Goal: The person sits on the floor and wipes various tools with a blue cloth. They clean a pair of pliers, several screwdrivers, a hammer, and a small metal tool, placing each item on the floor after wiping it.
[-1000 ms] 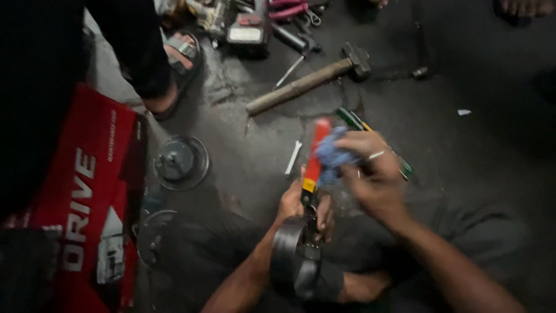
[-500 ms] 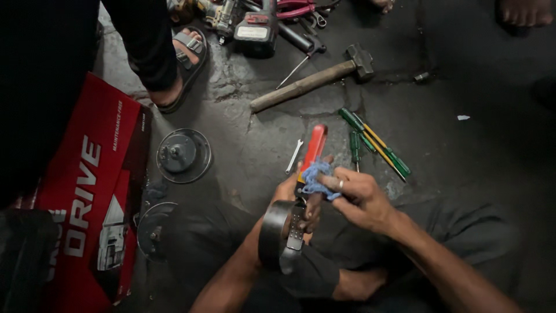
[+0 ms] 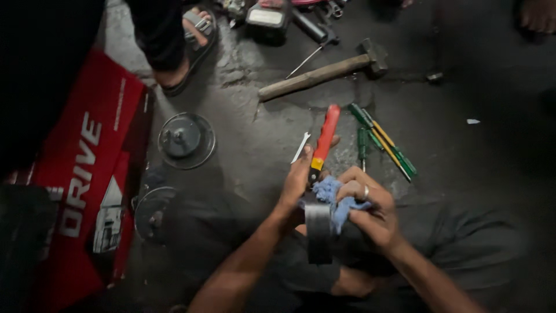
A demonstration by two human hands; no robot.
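2 hands on the tool now — the left hand [image 3: 298, 182] is wrapped around the red-handled tool [image 3: 325, 137] with the dark metal band [image 3: 318, 232], held over the lap. The right hand [image 3: 370, 211], pinching the blue rag [image 3: 335, 200], has dropped from the handle onto the band — wiping has moved down.

It was a rough repair workshop run on a cracked, oil-dark concrete floor [image 3: 255, 145]. A hammer [image 3: 324, 71] lay at 12 o'clock, green-handled screwdrivers [image 3: 382, 142] at 2 o'clock, metal discs [image 3: 186, 139] and a red parts carton [image 3: 81, 185] at 9 o'clock.
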